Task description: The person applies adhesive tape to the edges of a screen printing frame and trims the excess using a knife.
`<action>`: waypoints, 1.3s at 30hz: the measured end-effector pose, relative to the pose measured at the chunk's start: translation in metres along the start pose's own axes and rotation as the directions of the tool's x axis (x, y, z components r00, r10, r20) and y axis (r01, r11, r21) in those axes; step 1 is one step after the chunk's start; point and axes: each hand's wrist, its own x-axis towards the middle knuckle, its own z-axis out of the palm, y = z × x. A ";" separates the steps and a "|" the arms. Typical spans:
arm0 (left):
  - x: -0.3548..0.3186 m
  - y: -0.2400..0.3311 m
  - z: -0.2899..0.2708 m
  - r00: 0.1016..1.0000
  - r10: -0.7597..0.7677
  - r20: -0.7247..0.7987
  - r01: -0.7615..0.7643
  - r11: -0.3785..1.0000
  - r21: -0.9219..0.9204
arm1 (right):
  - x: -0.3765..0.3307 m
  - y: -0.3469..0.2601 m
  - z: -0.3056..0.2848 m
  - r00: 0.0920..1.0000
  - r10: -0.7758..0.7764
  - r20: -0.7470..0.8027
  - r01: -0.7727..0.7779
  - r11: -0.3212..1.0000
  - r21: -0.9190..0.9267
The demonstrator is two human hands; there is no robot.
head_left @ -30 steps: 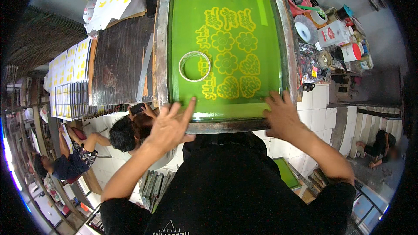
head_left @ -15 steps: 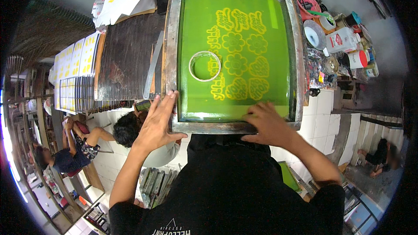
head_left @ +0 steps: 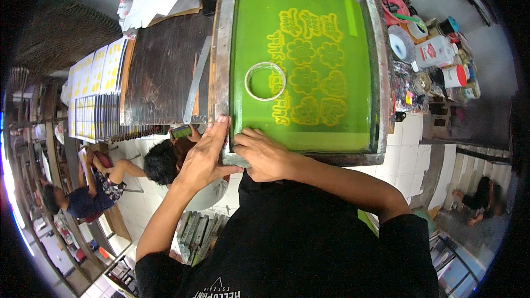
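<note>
A screen printing frame (head_left: pixel 220 66) with green mesh (head_left: pixel 331 0) lies before me, its mesh marked with yellow outlined flowers and lettering. On the left part of the mesh rests a roll of tape (head_left: pixel 265 97), lying flat. My left hand (head_left: pixel 201 157) lies against the frame's near left corner, fingers stretched along the side and thumb apart at the near rail. Right beside it, my right hand (head_left: pixel 262 154) has its fingers bent over the near rail, thumb below. Its fingertips reach the edge of the mesh.
A metal ruler (head_left: pixel 197 80) lies on the dark board (head_left: pixel 160 72) to the left. Sheets with yellow prints (head_left: pixel 96 85) sit on a rack beyond it. A white jug (head_left: pixel 434 52) and several tubs crowd the right side. A seated person (head_left: pixel 163 163) is close at lower left.
My right hand has moved left along the near rail to the corner beside my left hand. In the picture, the frame and tape roll have shifted slightly right.
</note>
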 end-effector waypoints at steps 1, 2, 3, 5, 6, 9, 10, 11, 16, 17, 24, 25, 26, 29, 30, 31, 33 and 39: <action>0.001 0.001 -0.003 1.000 0.015 0.003 -0.015 1.000 0.022 | -0.005 0.003 -0.002 1.000 -0.003 -0.023 0.004 1.000 0.029; 0.003 0.003 -0.006 0.999 0.035 0.009 -0.035 0.998 0.044 | -0.008 0.003 -0.002 0.993 -0.036 -0.114 0.046 0.995 0.091; 0.006 0.007 -0.008 0.999 0.030 0.029 -0.033 0.995 0.093 | -0.016 0.004 -0.005 0.977 -0.058 -0.206 0.088 0.986 0.143; 0.013 0.021 -0.015 0.999 0.024 0.033 -0.029 0.989 0.148 | -0.049 0.000 -0.033 0.958 0.091 -0.271 -0.054 0.988 0.142; 0.011 0.028 -0.010 1.000 0.026 0.017 -0.028 0.993 0.114 | -0.075 0.000 -0.049 0.927 0.172 -0.334 -0.130 0.981 0.147; 0.017 0.065 0.016 0.995 -0.056 0.080 0.060 0.996 -0.059 | -0.171 0.010 -0.080 0.702 0.444 -0.557 -0.520 0.854 0.026; 0.023 0.078 0.023 0.979 -0.134 0.151 0.149 0.984 -0.093 | -0.205 0.008 -0.095 0.622 0.498 -0.604 -0.601 0.798 0.041; 0.029 0.089 0.029 0.971 -0.163 0.176 0.182 0.979 -0.093 | -0.232 0.005 -0.107 0.531 0.543 -0.651 -0.673 0.737 0.066; 0.066 0.126 0.053 0.931 -0.144 0.335 0.238 0.936 -0.259 | -0.273 0.001 -0.070 0.337 0.879 -0.338 -0.794 0.458 0.400; 0.076 0.136 0.059 0.917 -0.131 0.377 0.249 0.926 -0.284 | -0.265 0.001 -0.059 0.317 0.866 -0.386 -0.778 0.471 0.416; 0.134 0.184 0.144 0.937 0.127 0.325 0.023 0.907 -0.420 | -0.270 0.016 -0.055 0.373 0.833 -0.409 -0.785 0.518 0.339; 0.140 0.189 0.152 0.940 0.136 0.313 0.009 0.907 -0.420 | -0.270 0.016 -0.056 0.367 0.840 -0.400 -0.797 0.506 0.331; 0.144 0.194 0.160 0.943 0.143 0.300 -0.004 0.907 -0.420 | -0.269 0.015 -0.058 0.363 0.846 -0.390 -0.808 0.495 0.321; 0.147 0.197 0.168 0.943 0.161 0.292 -0.024 0.906 -0.422 | -0.265 0.010 -0.063 0.346 0.859 -0.377 -0.835 0.465 0.294; 0.147 0.194 0.168 0.944 0.156 0.291 -0.022 0.909 -0.415 | -0.262 0.011 -0.064 0.350 0.858 -0.375 -0.837 0.466 0.285; 0.145 0.194 0.168 0.954 0.194 0.227 -0.074 0.891 -0.449 | -0.262 0.013 -0.062 0.362 0.845 -0.393 -0.832 0.483 0.272; 0.142 0.196 0.166 0.960 0.262 0.094 -0.182 0.847 -0.500 | -0.270 0.018 -0.056 0.388 0.817 -0.426 -0.821 0.517 0.243; 0.126 0.154 0.086 0.983 0.142 -0.118 -0.184 0.803 -0.568 | -0.264 -0.001 -0.074 0.350 0.868 -0.351 -0.847 0.454 0.277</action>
